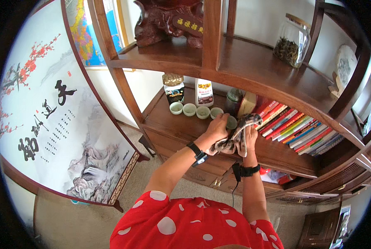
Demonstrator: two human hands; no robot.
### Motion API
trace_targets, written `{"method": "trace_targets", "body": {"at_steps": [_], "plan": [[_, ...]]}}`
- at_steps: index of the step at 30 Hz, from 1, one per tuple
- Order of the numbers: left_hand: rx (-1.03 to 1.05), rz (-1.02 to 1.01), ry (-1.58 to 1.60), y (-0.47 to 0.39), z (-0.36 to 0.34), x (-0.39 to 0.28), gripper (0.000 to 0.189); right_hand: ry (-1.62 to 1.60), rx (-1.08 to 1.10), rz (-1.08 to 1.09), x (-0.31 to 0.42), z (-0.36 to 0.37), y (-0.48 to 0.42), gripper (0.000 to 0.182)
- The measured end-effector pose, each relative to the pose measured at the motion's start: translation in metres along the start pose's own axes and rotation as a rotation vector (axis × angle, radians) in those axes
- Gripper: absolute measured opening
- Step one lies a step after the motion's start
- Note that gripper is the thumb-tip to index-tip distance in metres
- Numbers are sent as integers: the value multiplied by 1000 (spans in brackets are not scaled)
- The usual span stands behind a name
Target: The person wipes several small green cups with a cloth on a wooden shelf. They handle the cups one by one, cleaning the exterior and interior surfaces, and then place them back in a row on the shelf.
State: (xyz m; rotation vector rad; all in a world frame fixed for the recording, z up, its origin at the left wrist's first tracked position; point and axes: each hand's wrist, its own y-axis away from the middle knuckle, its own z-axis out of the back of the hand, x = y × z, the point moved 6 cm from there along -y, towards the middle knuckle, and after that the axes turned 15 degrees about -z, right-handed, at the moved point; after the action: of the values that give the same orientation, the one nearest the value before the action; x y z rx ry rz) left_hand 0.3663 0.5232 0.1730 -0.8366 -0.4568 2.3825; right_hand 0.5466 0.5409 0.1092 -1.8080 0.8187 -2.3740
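Note:
My left hand (pixel 217 128) has its fingertips at the rim of a small pale green cup (pixel 231 123), at the right end of a row of similar cups. In my right hand (pixel 250 137) is a bunched dark-patterned cloth (pixel 237 137), which also hangs below my left palm. The cloth lies against the right side of that cup, and whether it reaches inside is hidden. To the left, the other pale green cups (pixel 189 110) stand upright on the dark wooden shelf (pixel 185 127).
Behind the cups stand a white bottle (pixel 204 93), a black patterned package (pixel 175 93) and a dark lidded jar (pixel 234 99). Leaning books (pixel 294 126) fill the right side. Overhead, a shelf board (pixel 173 66) bears a carved wooden ornament (pixel 170 26) and a glass jar (pixel 291 43).

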Motion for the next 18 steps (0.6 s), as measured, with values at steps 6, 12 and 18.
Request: {"method": "trace_targets", "body": {"at_steps": [6,12,18], "plan": [[102,-70,-149,-10,3,-9,65,-220,131,-287,-23,-1,-8,35],[82,-57,-229,-10,-11,6,60,-479,242,-364,23,-3,7,30],[89,-126,-220,-11,-15,9,42,-603,244,-365,56,1,20,29]]}}
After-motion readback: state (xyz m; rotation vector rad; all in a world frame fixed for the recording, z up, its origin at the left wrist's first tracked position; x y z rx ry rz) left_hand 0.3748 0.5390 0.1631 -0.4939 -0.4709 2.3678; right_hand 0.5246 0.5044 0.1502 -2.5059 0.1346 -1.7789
